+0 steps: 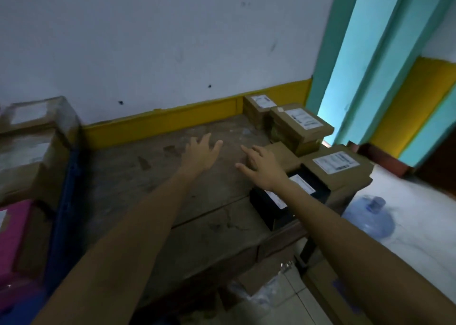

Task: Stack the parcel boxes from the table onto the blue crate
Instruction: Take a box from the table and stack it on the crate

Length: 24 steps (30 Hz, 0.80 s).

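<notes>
Several parcel boxes sit along the right side of the worn wooden table [153, 184]: two brown labelled boxes [299, 124] at the back right, a plain brown box [283, 152], a black box [278, 208] with white labels at the front, and a large brown labelled box [338, 169]. Both arms reach out over the table. My left hand [201, 152] hovers with fingers spread and holds nothing. My right hand [262, 169] is spread too, just in front of the plain brown box. The blue crate [63, 201] stands at the left with brown boxes [32, 147] stacked on it.
A pink box [12, 240] lies at the lower left by the crate. A blue water jug [370, 216] stands on the floor to the right of the table. More cartons and plastic wrap [266, 290] lie under the table's front. A wall runs behind the table.
</notes>
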{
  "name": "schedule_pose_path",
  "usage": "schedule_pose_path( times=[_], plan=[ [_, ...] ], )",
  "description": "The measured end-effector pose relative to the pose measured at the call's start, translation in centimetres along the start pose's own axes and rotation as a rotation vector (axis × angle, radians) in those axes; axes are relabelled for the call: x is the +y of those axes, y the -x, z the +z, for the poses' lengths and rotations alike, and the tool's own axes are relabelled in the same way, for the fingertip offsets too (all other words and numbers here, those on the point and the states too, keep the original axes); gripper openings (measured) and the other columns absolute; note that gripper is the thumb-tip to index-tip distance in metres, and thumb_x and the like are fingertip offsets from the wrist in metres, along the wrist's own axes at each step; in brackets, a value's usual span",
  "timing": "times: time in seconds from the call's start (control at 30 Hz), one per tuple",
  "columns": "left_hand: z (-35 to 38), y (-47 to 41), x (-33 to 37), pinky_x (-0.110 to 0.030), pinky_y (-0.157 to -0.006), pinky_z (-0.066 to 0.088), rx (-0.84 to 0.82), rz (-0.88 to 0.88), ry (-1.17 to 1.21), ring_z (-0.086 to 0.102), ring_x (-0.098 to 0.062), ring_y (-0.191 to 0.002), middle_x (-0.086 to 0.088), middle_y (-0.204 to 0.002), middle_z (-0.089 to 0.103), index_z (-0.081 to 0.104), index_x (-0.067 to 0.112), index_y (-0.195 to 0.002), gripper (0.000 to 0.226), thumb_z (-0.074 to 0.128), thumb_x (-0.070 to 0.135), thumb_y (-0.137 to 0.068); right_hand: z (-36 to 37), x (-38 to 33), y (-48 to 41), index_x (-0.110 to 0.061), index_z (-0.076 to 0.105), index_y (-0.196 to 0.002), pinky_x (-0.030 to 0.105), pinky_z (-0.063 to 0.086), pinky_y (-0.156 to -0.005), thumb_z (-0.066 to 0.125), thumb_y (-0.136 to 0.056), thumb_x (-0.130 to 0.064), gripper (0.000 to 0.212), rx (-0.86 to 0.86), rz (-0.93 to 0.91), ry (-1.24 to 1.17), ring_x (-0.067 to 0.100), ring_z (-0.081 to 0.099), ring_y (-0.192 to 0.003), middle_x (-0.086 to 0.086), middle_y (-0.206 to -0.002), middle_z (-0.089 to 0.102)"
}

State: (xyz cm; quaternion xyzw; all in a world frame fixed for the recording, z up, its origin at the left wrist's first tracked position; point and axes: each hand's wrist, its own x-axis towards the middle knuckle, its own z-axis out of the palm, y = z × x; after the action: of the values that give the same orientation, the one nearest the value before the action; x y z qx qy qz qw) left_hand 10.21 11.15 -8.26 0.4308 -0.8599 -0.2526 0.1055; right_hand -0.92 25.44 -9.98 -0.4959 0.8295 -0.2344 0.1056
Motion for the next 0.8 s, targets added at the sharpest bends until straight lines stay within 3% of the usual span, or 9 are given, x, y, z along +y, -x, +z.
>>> schedule_pose_path(
  times=[0.3,0.53,0.67,0.8],
  plan=[
    [9.1,-6.0,4.6,-0.047,-0.116,0.02,-0.125,-0.083,0.101,0.014,-0.04,-0.143,-0.022,-0.155,0.014,0.021,0.027,-0.149,0.06,0.034,0.052,-0.096,-2.0,11.6,-5.3,-0.028,0.025,-0.148,0.049,0.021,-0.115,0.047,-0.092,-0.051,0.064,-0.058,0.058,0.015,0.035,0.013,-0.142,0.01,-0.157,0.014],
    [14.6,-8.1,6.6,-0.046,-0.114,0.022,-0.3,-0.16,0.059,0.015,-0.038,-0.143,-0.016,-0.157,0.015,0.009,0.04,-0.149,0.062,0.027,0.06,-0.093,-1.7,17.6,-8.5,-0.031,0.022,-0.149,0.05,0.02,-0.113,0.045,-0.09,-0.059,0.069,-0.21,0.083,0.028,0.038,0.009,-0.142,0.011,-0.158,0.005],
    [16.7,-8.4,7.0,-0.038,-0.114,0.024,-0.294,-0.194,0.082,0.018,-0.036,-0.143,-0.018,-0.156,0.018,0.007,0.034,-0.15,0.062,0.032,0.052,-0.096,-1.0,18.7,-8.9,-0.031,0.021,-0.149,0.048,0.018,-0.114,0.045,-0.089,-0.06,0.071,-0.265,0.067,0.073,0.038,0.013,-0.141,0.012,-0.158,0.0],
    [17.5,-8.8,7.3,-0.036,-0.114,0.024,-0.252,-0.245,0.127,0.024,-0.037,-0.141,-0.023,-0.155,0.014,0.003,0.034,-0.15,0.064,0.036,0.047,-0.097,-0.5,19.3,-9.4,-0.031,0.018,-0.15,0.047,0.005,-0.117,0.04,-0.089,-0.063,0.072,-0.305,0.05,0.092,0.034,0.006,-0.145,0.015,-0.157,-0.004]
  ],
)
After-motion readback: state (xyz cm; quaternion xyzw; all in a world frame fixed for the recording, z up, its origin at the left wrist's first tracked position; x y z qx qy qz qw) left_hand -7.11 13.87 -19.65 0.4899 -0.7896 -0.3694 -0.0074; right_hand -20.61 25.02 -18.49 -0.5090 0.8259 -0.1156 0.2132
